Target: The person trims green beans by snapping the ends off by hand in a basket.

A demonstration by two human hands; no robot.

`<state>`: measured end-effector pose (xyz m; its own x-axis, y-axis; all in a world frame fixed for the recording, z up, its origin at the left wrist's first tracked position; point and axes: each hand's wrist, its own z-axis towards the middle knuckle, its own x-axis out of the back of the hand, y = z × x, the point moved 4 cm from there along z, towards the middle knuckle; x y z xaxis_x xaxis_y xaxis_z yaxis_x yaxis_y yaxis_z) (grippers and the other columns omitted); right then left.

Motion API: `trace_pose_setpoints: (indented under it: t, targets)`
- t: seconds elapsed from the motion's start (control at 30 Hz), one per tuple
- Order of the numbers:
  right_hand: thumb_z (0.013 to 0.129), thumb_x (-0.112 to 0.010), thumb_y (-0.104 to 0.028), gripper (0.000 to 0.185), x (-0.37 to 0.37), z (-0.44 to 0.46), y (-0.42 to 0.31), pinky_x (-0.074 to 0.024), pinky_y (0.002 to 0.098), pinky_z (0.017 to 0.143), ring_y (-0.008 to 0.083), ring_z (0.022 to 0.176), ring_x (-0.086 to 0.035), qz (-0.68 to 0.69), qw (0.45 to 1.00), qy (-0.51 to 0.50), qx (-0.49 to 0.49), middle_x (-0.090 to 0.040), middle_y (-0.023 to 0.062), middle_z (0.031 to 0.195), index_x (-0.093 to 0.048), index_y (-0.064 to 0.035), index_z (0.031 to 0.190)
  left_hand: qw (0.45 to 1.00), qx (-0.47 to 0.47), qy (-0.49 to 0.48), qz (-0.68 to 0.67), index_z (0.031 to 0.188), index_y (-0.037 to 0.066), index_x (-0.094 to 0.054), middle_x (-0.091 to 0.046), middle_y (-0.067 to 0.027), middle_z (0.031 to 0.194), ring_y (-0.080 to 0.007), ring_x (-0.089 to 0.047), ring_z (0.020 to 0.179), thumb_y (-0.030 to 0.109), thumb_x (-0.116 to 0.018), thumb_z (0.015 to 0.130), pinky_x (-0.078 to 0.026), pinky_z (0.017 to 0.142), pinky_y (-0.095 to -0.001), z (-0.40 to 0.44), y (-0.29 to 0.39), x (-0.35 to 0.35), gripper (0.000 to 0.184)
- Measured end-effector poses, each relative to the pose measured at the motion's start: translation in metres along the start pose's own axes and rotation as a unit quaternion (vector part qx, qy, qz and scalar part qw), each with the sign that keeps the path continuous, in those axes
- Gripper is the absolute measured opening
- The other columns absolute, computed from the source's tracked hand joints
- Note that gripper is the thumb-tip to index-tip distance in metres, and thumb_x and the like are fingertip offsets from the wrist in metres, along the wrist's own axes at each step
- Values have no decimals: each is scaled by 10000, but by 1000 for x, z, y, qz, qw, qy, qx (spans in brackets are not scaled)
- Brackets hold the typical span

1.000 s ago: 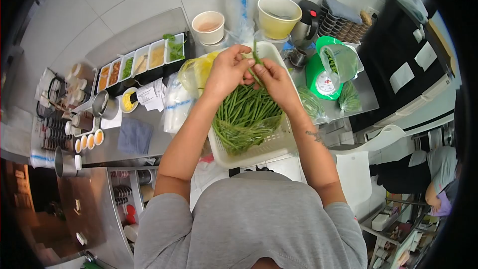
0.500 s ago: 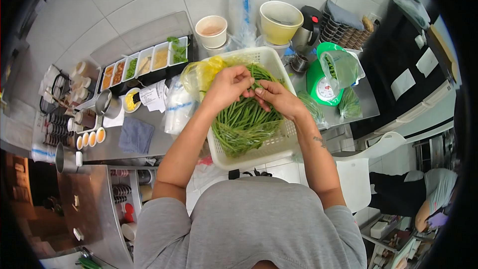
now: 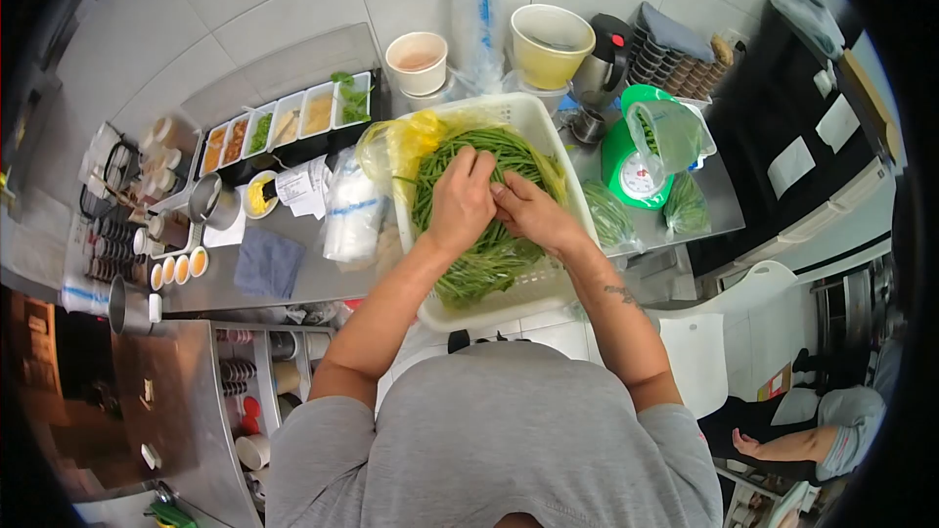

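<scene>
A heap of long green beans [image 3: 455,152] lies in a clear and yellow plastic bag [image 3: 416,129] inside a white plastic basket [image 3: 534,115]. Over the middle of the heap, my left hand [image 3: 464,203] is closed with its fingers curled downward. Beside it, touching or almost touching, my right hand [image 3: 533,215] is closed in a pinch. Both hands appear to grip green beans, though the backs of the hands hide most of what the fingers hold.
Left of the basket lie plastic bags [image 3: 354,210], a blue cloth [image 3: 267,262] and a topping tray [image 3: 284,127]. Right are a green scale [image 3: 624,152] and bagged greens [image 3: 687,205]. Tubs [image 3: 553,49] stand behind. Another person [image 3: 846,425] is at lower right.
Both hands have moved down toward me, lower over the beans, with the left hand turned knuckles up. The other person at right has shifted, an arm now stretched out.
</scene>
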<state>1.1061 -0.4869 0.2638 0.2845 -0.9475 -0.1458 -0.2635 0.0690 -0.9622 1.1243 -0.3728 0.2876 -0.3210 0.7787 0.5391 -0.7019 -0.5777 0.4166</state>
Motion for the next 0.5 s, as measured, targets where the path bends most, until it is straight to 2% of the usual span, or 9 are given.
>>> trace_pose_setpoints:
  t: [0.03, 0.07, 0.13, 0.17, 0.23, 0.27, 0.37, 0.4, 0.5]
  targets:
    - [985, -442, -256, 211, 0, -2, 0, -332, 211, 507, 54, 609, -390, -12, 1000, 5, 0, -440, -34, 710, -467, -63, 903, 1000, 12, 17, -7, 854, 10, -515, -475, -157, 809, -362, -552, 716, -64, -545, 729, -465, 602, -416, 0, 1, -1, 148]
    - [986, -439, -267, 225, 1, -3, -1, -336, 212, 510, 53, 610, -386, -25, 1000, 10, -1, -435, -35, 709, -471, -57, 911, 990, 111, -3, -82, 851, 8, -516, -478, -158, 805, -361, -550, 715, -63, -544, 733, -463, 603, -416, -1, -4, -6, 141]
    - [981, -433, -274, 250, 8, 1, 4, -388, 273, 543, 135, 613, -468, -94, 994, 18, 48, -492, 27, 711, -476, -36, 919, 928, 296, -42, -223, 846, 5, -518, -483, -161, 797, -359, -547, 713, -62, -542, 741, -461, 605, -416, -1, -5, -8, 126]
    - [979, -430, -277, 263, 10, 3, 3, -414, 303, 560, 176, 615, -509, -129, 989, 22, 74, -521, 57, 713, -478, -25, 923, 960, 221, -10, -174, 836, 5, -516, -488, -160, 785, -359, -547, 707, -56, -541, 751, -458, 603, -419, 1, -1, -6, 107]
    - [972, -435, -278, 276, 15, -4, -8, -441, 377, 639, 302, 701, -560, -296, 942, 79, 134, -560, 153, 759, -477, -10, 919, 993, 66, 66, -74, 816, 5, -512, -497, -157, 762, -361, -548, 695, -44, -540, 772, -453, 600, -425, 3, 5, -7, 71]
    - [969, -437, -278, 283, 14, -10, -10, -454, 414, 678, 365, 745, -585, -376, 907, 106, 157, -579, 200, 782, -477, -2, 917, 998, 40, 45, -3, 799, 11, -511, -515, -150, 743, -366, -554, 692, -16, -553, 782, -446, 594, -438, 2, 2, -10, 52]
    - [959, -451, -288, 293, -9, -37, -33, -440, 477, 771, 464, 903, -544, -426, 898, -29, 105, -566, 294, 864, -477, 4, 949, 993, 99, -39, -41, 776, 5, -507, -528, -161, 748, -370, -561, 713, -5, -559, 779, -448, 603, -445, 9, -37, -5, 52]
    - [950, -499, -289, 278, -7, -31, -35, -465, 401, 723, 364, 804, -599, -367, 919, -27, 140, -609, 204, 851, -484, -12, 967, 993, 106, -50, -23, 817, 6, -568, -556, -178, 786, -371, -574, 741, 5, -569, 766, -465, 632, -442, 12, -46, -6, 51]
    - [942, -542, -266, 229, 4, -26, -41, -436, 305, 612, 180, 673, -548, -108, 990, -68, 51, -575, 47, 812, -494, -43, 972, 977, 112, -143, -110, 903, 2, -628, -585, -153, 773, -339, -594, 779, 13, -574, 794, -473, 702, -395, 8, -55, -2, 123]
